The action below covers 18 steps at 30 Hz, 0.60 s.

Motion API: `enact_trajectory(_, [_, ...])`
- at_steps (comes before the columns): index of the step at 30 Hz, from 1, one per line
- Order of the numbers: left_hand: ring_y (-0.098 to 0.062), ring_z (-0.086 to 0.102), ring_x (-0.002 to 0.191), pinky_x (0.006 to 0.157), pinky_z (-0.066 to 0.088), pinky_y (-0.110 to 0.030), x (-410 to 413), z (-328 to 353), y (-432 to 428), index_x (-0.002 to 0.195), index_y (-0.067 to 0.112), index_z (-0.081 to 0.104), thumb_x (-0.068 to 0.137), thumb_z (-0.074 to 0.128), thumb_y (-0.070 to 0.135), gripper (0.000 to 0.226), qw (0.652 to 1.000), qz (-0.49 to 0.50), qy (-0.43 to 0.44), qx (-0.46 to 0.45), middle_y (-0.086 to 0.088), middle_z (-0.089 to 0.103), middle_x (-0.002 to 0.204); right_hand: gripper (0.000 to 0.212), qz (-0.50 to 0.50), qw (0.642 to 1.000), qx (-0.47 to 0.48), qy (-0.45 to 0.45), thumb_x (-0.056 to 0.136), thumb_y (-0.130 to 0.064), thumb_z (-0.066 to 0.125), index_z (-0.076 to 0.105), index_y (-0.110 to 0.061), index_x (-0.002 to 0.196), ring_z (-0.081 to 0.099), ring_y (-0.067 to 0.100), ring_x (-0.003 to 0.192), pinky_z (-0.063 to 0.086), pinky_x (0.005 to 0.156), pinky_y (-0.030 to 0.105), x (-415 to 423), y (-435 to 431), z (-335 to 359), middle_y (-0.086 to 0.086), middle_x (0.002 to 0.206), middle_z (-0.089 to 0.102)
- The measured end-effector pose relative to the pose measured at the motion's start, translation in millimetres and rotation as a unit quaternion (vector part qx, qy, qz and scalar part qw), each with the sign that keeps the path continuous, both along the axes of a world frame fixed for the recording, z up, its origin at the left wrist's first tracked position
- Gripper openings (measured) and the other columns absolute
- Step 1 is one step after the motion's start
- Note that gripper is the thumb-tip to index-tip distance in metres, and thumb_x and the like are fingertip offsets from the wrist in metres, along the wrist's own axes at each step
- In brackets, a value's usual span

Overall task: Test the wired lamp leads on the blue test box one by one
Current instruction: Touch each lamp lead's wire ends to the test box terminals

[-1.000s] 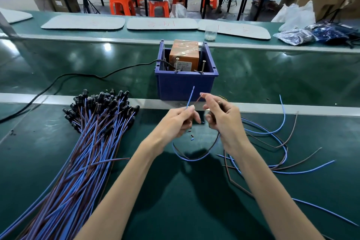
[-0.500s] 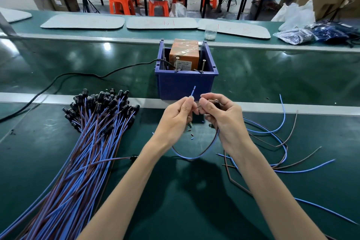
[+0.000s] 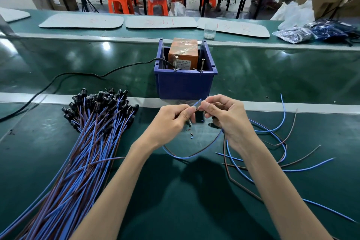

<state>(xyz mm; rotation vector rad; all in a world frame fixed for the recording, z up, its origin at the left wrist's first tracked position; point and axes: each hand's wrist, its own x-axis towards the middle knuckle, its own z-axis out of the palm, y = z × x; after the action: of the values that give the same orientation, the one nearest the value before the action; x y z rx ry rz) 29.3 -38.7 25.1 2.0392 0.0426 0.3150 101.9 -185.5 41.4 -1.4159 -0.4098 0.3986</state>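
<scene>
The blue test box [image 3: 185, 84] stands at the bench's far edge, with an orange block [image 3: 184, 52] and two upright metal pins [image 3: 176, 63] inside. Just in front of it, my left hand [image 3: 171, 122] and my right hand [image 3: 228, 121] pinch the ends of one lamp lead [image 3: 191, 155], whose blue and brown wires loop down between them. The blue wire tip [image 3: 197, 102] sticks up between my fingertips. A big bundle of lamp leads [image 3: 83, 152] with black lamp heads lies to the left.
Several loose blue and brown leads [image 3: 272, 154] lie spread at the right. A black power cable [image 3: 78, 76] runs left from the box. Small insulation scraps [image 3: 191, 135] lie under my hands. White mats [image 3: 81, 21], a plastic cup [image 3: 210, 32] and bagged parts [image 3: 296, 34] sit on the far bench.
My two hands have drawn closer together, and the blue wire tip has come down between my fingertips. The box and bundle have not moved.
</scene>
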Motion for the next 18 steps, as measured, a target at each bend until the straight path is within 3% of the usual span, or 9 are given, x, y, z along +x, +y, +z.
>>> enact_trajectory(4, [-0.006, 0.028, 0.046, 0.048, 0.024, -0.018, -2, 0, 2, 0.067, 0.015, 0.063, 0.100, 0.049, 0.020, 0.036, 1.000, -0.002, 0.012, 0.020, 0.010, 0.034, 0.048, 0.015, 0.004, 0.997, -0.051, -0.057, 0.088, -0.004, 0.066, 0.062, -0.013, 0.076, 0.060, -0.001, 0.058, 0.040, 0.051, 0.007, -1, 2, -3, -0.009, 0.063, 0.068])
enact_trajectory(10, [-0.008, 0.027, 0.043, 0.045, 0.021, -0.016, -2, 0, 4, 0.065, 0.016, 0.060, 0.100, 0.049, 0.016, 0.036, 0.999, -0.020, 0.020, 0.042, 0.011, 0.033, 0.041, 0.025, 0.008, 0.986, -0.048, -0.158, 0.085, 0.000, 0.067, 0.068, -0.024, 0.093, 0.061, 0.005, 0.063, 0.045, 0.065, 0.012, -3, 2, -6, -0.008, 0.069, 0.066])
enact_trajectory(13, [-0.008, 0.026, 0.043, 0.044, 0.021, -0.017, -2, 0, 6, 0.065, 0.015, 0.061, 0.100, 0.050, 0.017, 0.036, 0.998, -0.023, 0.029, 0.045, 0.010, 0.032, 0.040, 0.024, -0.020, 0.971, -0.095, -0.217, 0.084, -0.004, 0.070, 0.068, -0.027, 0.077, 0.063, 0.005, 0.062, 0.046, 0.067, 0.016, -2, 3, -10, -0.011, 0.067, 0.067])
enact_trajectory(18, [-0.009, 0.026, 0.043, 0.045, 0.021, -0.016, 0, -1, 5, 0.060, 0.022, 0.056, 0.099, 0.052, 0.016, 0.040, 0.998, -0.016, 0.028, 0.061, 0.010, 0.034, 0.040, 0.028, -0.035, 0.965, -0.155, -0.210, 0.085, -0.004, 0.069, 0.063, -0.027, 0.070, 0.063, 0.003, 0.059, 0.045, 0.061, 0.014, 2, 5, -16, -0.011, 0.059, 0.064])
